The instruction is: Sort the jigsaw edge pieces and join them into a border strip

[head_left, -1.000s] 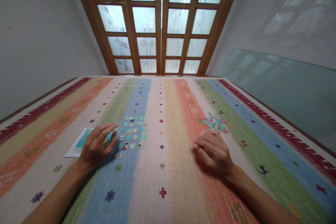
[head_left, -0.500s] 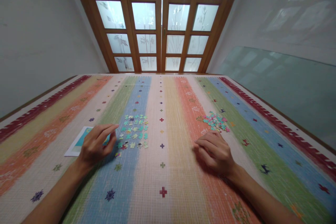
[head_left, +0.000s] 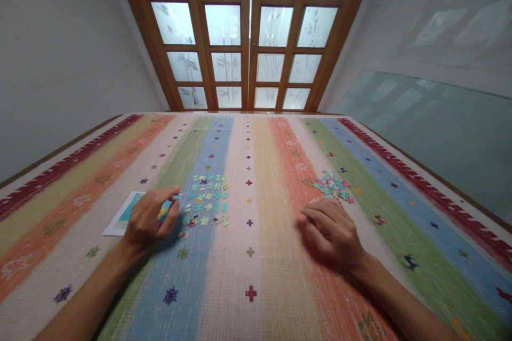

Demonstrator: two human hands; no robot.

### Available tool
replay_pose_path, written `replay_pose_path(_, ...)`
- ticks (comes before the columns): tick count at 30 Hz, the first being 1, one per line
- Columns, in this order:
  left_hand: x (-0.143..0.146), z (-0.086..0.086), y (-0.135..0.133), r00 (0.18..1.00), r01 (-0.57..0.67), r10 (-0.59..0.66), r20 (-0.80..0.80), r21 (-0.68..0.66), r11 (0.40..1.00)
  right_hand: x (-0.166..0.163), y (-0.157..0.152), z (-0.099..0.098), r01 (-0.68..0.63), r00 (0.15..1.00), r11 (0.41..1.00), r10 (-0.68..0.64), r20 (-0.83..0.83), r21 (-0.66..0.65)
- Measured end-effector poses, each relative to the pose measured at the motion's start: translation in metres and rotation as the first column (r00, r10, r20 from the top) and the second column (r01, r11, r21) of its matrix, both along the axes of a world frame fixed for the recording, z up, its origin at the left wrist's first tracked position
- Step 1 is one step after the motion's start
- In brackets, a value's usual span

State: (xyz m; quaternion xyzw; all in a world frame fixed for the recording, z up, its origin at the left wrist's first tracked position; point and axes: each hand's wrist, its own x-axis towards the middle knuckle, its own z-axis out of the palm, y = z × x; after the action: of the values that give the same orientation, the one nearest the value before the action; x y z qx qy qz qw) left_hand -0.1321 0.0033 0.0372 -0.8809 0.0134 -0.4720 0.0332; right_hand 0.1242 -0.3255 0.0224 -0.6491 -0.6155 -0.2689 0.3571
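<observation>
My left hand (head_left: 149, 218) rests on the striped rug, fingers curled, its forefinger and thumb pinching a small puzzle piece at the edge of a picture card (head_left: 127, 208). Just right of it lie several jigsaw pieces (head_left: 206, 200) laid out in rows on the blue stripe. My right hand (head_left: 330, 232) lies on the orange stripe with fingers loosely curled down on the rug; I see nothing in it. A loose heap of teal and pink puzzle pieces (head_left: 333, 186) lies just beyond its fingertips.
The striped rug (head_left: 256, 256) covers the floor up to a wooden door with frosted glass panes (head_left: 250, 37) at the far end. White walls stand left and right; a glass sheet (head_left: 432, 128) leans along the right wall.
The view has shifted slightly to the left. My left hand's fingers have closed a little at the card's edge. My right hand has barely moved.
</observation>
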Motion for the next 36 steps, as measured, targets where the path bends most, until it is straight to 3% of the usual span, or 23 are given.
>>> replay_pose_path(4, -0.002, -0.003, 0.002, 0.998, 0.026, -0.028, -0.049, -0.038, 0.999, 0.001, -0.001, -0.002, 0.000, 1.000, 1.000, 0.000, -0.010, -0.023)
replay_pose_path(11, -0.002, -0.009, 0.009, 0.991, -0.102, 0.097, -0.096, -0.047, 0.994, 0.003, -0.001, -0.004, 0.018, 1.000, 1.000, -0.018, -0.013, -0.025)
replay_pose_path(18, 0.005, -0.008, 0.007, 0.984, -0.006, 0.006, -0.177, 0.003, 1.000, 0.004, 0.000, -0.006, 0.027, 0.999, 0.999, -0.026, 0.027, -0.043)
replay_pose_path(22, 0.008, -0.012, 0.004, 0.972, 0.009, -0.032, -0.234, -0.099, 0.995, 0.004, 0.000, -0.008, 0.025, 0.999, 0.998, -0.024, 0.032, -0.050)
replay_pose_path(29, 0.009, -0.015, 0.003, 0.927, -0.144, 0.014, -0.374, -0.322, 0.936, 0.006, -0.001, -0.008, 0.023, 0.999, 0.998, -0.020, 0.046, -0.064)
replay_pose_path(36, 0.004, -0.012, 0.007, 0.871, -0.050, -0.111, -0.479, -0.310, 0.949, 0.006, -0.001, -0.009, 0.025, 0.999, 0.998, -0.023, 0.036, -0.054)
